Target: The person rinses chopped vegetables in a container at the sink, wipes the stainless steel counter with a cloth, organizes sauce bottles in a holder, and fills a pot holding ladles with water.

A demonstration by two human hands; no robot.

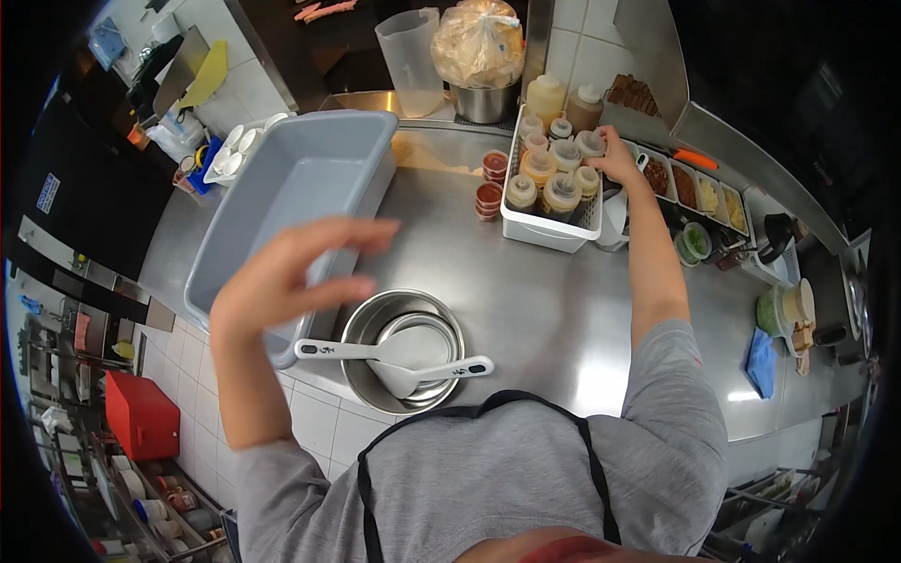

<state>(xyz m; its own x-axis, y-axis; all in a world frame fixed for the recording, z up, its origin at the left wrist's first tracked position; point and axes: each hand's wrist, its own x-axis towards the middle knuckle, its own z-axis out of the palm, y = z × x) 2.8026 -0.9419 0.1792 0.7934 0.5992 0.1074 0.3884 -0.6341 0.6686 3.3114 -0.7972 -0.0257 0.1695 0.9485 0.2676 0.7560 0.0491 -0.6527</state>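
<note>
My left hand (296,272) hovers over the near right side of a grey plastic tub (361,141), fingers apart with nothing in them. Below it, a metal pot (455,342) holds nested metal bowls and two white rice paddles (413,347), whose handles stick out over the rim. At the back right, my right hand (617,158) closes around a squeeze bottle (589,144) at the right edge of a white basket (549,233). Several other squeeze bottles (561,194) with sauces stand upright in that basket. Part of the gripped bottle is hidden by my fingers.
Two stacks of red sauce cups (488,199) stand left of the basket. Behind are a clear pitcher (410,66) and a bagged item (477,42) on a metal pot. Topping trays (685,186) line the right back. A blue cloth (760,363) lies at right.
</note>
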